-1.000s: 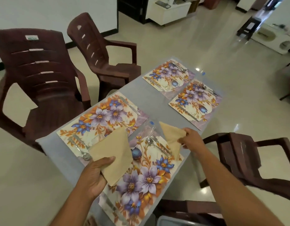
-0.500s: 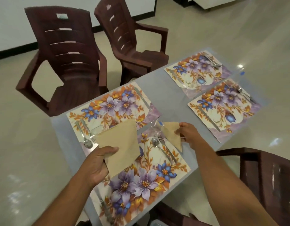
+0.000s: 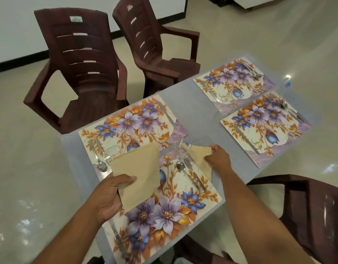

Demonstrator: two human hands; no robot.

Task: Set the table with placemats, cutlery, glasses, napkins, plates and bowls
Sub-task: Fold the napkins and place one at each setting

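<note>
Several floral placemats lie on the grey table [image 3: 198, 103]. My left hand [image 3: 111, 197] grips a stack of beige napkins [image 3: 139, 172] above the near placemat [image 3: 164, 210]. My right hand [image 3: 218, 158] pinches one folded beige napkin [image 3: 199, 154] at the near placemat's right edge, beside a fork [image 3: 194, 173] and spoon [image 3: 180, 166]. A clear glass [image 3: 180, 147] stands just left of that napkin. A knife [image 3: 116, 237] lies along the near placemat's left side, partly under my left arm. Another glass [image 3: 112, 152] and a spoon [image 3: 99, 162] sit on the left placemat [image 3: 130, 122].
Two far placemats [image 3: 234, 82] [image 3: 265, 126] carry cutlery and faint clear glasses. Two brown plastic chairs [image 3: 78, 69] [image 3: 156, 44] stand on the table's far side and one chair [image 3: 312, 210] at the near right. Glossy tiled floor surrounds the table.
My right hand has lowered its folded napkin from the air down to the near placemat's right edge beside the fork. My left hand has kept its grip on the napkin stack.
</note>
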